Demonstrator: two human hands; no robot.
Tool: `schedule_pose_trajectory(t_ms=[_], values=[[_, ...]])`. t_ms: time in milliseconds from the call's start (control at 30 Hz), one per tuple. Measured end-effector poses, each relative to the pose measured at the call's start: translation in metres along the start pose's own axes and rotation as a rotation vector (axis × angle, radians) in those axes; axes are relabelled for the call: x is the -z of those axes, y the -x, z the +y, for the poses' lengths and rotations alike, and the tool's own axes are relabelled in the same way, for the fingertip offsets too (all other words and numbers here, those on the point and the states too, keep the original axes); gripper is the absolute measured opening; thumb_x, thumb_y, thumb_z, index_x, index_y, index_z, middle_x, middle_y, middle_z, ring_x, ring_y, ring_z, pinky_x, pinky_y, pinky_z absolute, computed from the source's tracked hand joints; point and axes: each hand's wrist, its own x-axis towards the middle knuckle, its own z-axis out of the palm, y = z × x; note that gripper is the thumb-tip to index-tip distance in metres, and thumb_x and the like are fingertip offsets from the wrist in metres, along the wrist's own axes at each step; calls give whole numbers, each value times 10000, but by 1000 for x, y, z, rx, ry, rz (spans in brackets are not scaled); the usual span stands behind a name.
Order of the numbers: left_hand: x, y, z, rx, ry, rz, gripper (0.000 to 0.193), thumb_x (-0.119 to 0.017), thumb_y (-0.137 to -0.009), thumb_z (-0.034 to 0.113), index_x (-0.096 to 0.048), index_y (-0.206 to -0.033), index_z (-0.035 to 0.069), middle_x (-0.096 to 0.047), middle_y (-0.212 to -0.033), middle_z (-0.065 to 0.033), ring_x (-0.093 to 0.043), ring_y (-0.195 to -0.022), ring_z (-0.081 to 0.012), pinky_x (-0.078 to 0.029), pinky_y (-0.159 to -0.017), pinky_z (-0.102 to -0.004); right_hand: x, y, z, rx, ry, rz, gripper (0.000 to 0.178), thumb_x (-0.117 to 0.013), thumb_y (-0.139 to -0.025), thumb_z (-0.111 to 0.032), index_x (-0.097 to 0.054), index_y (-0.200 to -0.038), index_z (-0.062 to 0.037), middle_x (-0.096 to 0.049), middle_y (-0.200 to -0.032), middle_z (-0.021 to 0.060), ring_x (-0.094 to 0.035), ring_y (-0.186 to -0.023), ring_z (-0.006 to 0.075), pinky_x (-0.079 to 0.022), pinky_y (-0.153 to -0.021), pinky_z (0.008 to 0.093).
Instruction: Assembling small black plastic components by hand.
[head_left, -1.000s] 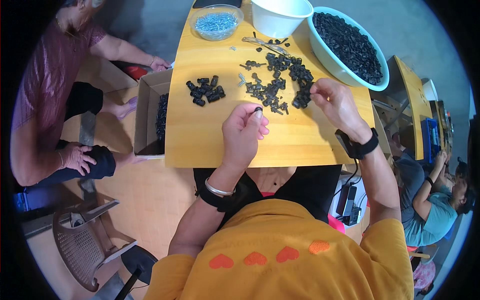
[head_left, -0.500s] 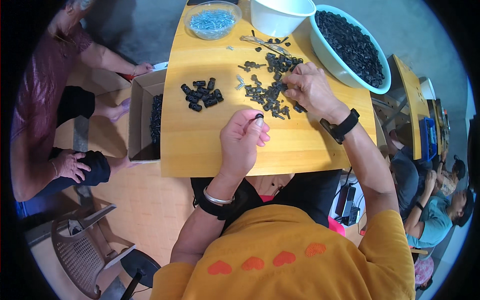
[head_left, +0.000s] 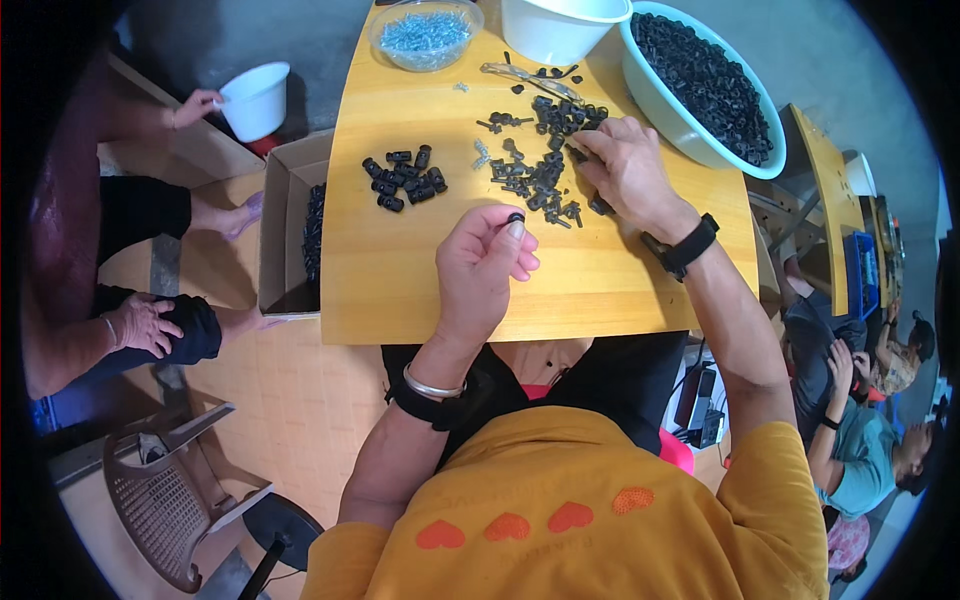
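A small black plastic piece [head_left: 515, 217] is pinched between the thumb and forefinger of my left hand [head_left: 480, 262], above the front part of the table. My right hand [head_left: 632, 172] is at the right edge of a loose pile of small black plastic parts [head_left: 540, 178], its thumb and forefinger closed on a dark plastic part [head_left: 577, 153] that is partly hidden. Left of the pile lie a few small metal springs [head_left: 481, 154]. Farther left sits a group of black barrel-shaped cord locks [head_left: 404, 180].
On the wooden table [head_left: 400, 290] stand a clear bowl of springs [head_left: 425, 40], a white tub [head_left: 560, 30] and a pale basin of black parts [head_left: 700, 90]. Tweezers [head_left: 530, 80] lie behind the pile. A cardboard box [head_left: 290, 220] adjoins the left edge; a person beyond holds a white bucket [head_left: 255, 103].
My right hand has shifted slightly, and a dark part now shows at its fingertips. My left hand keeps its pinch. At the left, the person's white bucket has come into view, raised.
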Motion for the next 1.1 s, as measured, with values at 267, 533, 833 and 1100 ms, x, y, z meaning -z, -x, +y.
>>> schedule_pose_trajectory(t_ms=[267, 533, 833, 1100], values=[[3, -1, -2, 0, -9, -11, 162, -525, -886, 119, -545, -997, 2, -612, -780, -92, -587, -623, -122, -469, -547, -215, 2, -1, -6, 136, -180, -1, 164, -602, -698, -53, -634, -852, -101, -527, -761, 43, -490, -817, 238, -366, -705, 359], [2, -1, 0, 16, 8, -12, 154, -527, -884, 120, -545, -986, 6, -611, -779, -90, -585, -624, -121, -466, -550, -214, -6, -10, -6, 127, -120, -25, 131, -611, -700, -80, -640, -825, -106, -525, -761, 43, -484, -820, 240, -358, -707, 356], [2, -1, -2, 7, 12, -6, 138, -518, -885, 113, -545, -970, 7, -605, -772, -83, -579, -627, -120, -461, -551, -217, -4, -14, -11, 145, -48, -79, 65, -623, -726, -103, -641, -789, -102, -531, -761, 51, -488, -829, 229, -339, -744, 348], [3, 6, 2, 2, 7, -26, 155, -524, -878, 87, -551, -999, -6, -611, -802, -98, -583, -645, -133, -473, -560, -228, 49, 7, -55, -355, -1149, -174, 101, -615, -812, -82, -644, -887, -20, -609, -766, 12, -543, -725, 131, -439, -676, 252]])
